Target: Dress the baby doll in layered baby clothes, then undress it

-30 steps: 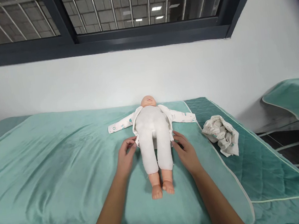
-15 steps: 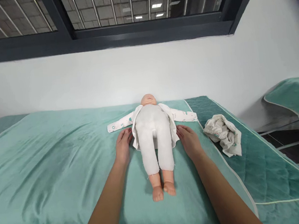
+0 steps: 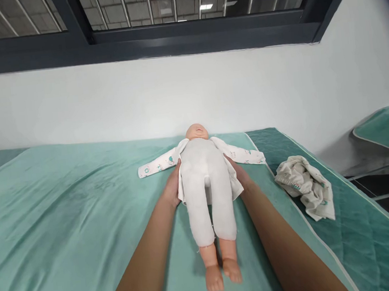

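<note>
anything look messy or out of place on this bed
The crumpled white cloth lies bunched in a heap right of the doll, on the darker quilted cover. The doll's printed top lies open, sleeves spread.

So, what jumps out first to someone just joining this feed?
A baby doll lies face-up on a green blanket, its printed jacket spread open. The left hand and right hand rest against its sides, and a crumpled cloth lies farther right.
</note>
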A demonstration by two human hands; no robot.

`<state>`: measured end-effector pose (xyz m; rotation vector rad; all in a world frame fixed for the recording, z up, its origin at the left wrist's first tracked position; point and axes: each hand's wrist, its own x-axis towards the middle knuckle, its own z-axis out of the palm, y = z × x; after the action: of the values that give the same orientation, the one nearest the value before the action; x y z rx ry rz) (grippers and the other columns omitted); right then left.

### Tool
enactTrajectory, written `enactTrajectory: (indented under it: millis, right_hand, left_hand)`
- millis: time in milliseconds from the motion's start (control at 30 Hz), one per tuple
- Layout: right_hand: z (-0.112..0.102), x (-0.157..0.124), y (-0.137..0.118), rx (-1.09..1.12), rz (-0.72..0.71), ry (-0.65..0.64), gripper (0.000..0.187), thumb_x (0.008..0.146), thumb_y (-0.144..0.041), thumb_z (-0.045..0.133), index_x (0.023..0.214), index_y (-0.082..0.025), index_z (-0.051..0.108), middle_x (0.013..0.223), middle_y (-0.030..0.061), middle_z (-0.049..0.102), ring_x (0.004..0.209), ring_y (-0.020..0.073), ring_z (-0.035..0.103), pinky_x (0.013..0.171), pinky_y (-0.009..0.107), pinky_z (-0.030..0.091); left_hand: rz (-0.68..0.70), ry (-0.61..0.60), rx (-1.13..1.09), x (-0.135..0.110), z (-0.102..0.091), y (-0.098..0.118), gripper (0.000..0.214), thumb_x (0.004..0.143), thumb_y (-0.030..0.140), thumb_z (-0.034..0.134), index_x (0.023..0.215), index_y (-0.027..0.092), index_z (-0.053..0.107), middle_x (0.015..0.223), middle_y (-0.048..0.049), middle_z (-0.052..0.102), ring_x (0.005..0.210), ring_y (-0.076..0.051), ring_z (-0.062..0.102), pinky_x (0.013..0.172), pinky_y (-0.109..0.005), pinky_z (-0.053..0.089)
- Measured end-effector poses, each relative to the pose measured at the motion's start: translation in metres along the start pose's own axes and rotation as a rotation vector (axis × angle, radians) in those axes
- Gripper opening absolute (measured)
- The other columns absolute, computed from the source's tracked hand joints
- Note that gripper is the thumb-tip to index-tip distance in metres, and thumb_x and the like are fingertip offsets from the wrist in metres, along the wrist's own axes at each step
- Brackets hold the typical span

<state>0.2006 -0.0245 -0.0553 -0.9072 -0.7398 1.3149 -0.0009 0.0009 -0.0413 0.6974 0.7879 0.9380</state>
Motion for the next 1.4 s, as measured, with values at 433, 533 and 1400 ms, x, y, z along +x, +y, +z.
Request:
enactTrajectory:
  millis: [433, 533, 1400]
  right_hand:
    - [0.003, 0.03, -0.002, 0.175, 0.161, -0.136, 0.04, 0.085, -0.057, 0.061, 0.111, -0.028, 0.067, 0.109, 0.001, 0.074, 0.124, 0.0217, 0.06, 0.102, 0.032, 0.051]
    - [0.002, 0.033, -0.002, 0.25, 0.217, -0.172, 0.039, 0.088, -0.055, 0.058, 0.115, -0.027, 0.066, 0.111, 0.0011, 0.074, 0.126, 0.0204, 0.059, 0.104, 0.031, 0.05]
    - [-0.1, 0.055, -0.024, 0.082, -0.285, 0.414, 0.018, 0.08, -0.037, 0.049, 0.093, -0.024, 0.053, 0.105, 0.0077, 0.067, 0.107, 0.0214, 0.066, 0.095, 0.045, 0.056]
  left_hand:
    - [0.001, -0.087, 0.043, 0.027, 0.006, 0.013, 0.052, 0.083, 0.063, 0.06, 0.108, 0.02, 0.071, 0.094, -0.0075, 0.077, 0.102, -0.031, 0.07, 0.088, -0.041, 0.058]
    - [-0.052, -0.061, -0.013, 0.028, 0.004, 0.013, 0.051, 0.085, 0.059, 0.06, 0.113, 0.018, 0.07, 0.099, -0.0087, 0.077, 0.104, -0.03, 0.07, 0.09, -0.04, 0.058]
    - [0.823, 0.804, -0.131, 0.043, -0.079, 0.045, 0.03, 0.079, 0.009, 0.061, 0.102, 0.025, 0.051, 0.122, -0.0017, 0.058, 0.125, -0.013, 0.054, 0.106, -0.03, 0.045]
